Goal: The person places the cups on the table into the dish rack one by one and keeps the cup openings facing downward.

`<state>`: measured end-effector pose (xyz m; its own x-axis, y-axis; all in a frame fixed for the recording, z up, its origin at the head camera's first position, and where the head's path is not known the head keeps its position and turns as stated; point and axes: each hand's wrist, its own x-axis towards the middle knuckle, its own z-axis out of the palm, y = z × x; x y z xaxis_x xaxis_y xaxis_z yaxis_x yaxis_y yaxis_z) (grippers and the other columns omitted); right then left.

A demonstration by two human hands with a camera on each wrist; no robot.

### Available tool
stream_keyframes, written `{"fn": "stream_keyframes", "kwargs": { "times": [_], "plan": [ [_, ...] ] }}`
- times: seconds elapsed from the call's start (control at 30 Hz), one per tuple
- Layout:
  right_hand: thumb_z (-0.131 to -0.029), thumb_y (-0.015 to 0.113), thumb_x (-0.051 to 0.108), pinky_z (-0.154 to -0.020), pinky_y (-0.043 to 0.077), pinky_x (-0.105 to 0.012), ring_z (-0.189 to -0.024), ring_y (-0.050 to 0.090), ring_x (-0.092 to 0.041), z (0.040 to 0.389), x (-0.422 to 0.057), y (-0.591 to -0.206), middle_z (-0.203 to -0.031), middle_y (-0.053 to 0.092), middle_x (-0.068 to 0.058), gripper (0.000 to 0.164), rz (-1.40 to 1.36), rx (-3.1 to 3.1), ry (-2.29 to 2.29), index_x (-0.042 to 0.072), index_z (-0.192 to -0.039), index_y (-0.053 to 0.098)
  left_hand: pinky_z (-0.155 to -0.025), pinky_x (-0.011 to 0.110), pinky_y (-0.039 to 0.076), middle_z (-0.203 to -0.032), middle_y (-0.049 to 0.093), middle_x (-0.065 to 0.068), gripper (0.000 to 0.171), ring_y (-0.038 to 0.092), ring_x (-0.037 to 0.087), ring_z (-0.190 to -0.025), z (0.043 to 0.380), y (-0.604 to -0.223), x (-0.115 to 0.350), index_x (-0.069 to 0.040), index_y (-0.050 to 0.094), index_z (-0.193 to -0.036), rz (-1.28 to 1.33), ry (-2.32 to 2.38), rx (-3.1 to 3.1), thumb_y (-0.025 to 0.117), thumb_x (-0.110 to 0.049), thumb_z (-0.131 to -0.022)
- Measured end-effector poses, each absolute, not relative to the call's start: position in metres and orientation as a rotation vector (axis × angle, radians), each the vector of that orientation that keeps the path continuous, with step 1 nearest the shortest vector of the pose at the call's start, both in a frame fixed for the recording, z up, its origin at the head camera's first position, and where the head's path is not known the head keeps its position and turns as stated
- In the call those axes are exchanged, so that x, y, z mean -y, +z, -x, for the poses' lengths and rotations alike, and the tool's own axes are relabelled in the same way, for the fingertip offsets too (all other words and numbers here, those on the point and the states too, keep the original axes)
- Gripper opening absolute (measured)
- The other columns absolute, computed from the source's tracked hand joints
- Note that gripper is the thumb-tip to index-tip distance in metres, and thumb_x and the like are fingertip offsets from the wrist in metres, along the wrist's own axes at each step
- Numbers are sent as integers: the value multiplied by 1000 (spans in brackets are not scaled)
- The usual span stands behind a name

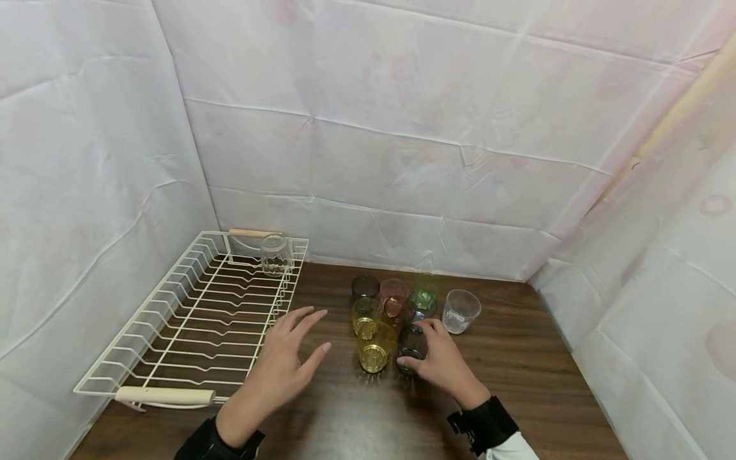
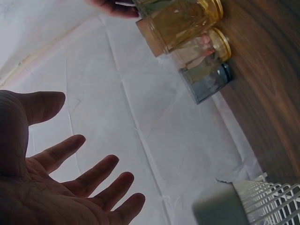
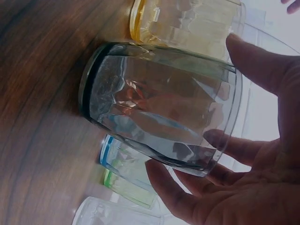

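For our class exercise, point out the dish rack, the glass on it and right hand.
Dish rack (image 1: 165,396): head view, near handle.
Glass on rack (image 1: 276,257): head view, side wall.
Right hand (image 1: 443,364): head view, back.

the left hand (image 1: 282,364) and the right hand (image 1: 439,361) are bare, and a nail shows on the left thumb. a broad black band (image 1: 201,442) wraps the left wrist. a matching black cuff (image 1: 485,418) circles the right, its outline uneven, with a dark tab jutting from its inner side and small pale specks there. below it shows a white sleeve (image 1: 508,448).
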<state>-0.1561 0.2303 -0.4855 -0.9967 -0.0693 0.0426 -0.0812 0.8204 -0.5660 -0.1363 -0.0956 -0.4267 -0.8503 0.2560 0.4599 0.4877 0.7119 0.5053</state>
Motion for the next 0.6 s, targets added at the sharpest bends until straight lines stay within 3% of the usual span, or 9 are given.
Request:
{"fn": "stream_keyframes", "kwargs": {
  "times": [0.6],
  "plan": [
    [-91,84,27,-110,52,-61,-143,53,-42,151,-235,-484,-156,48,-21,75,-159,2995,895,5,-155,52,-111,73,42,-148,62,19,57,56,44,-140,139,-435,106,-15,64,-146,548,-865,2569,82,-26,-93]
  ]
}}
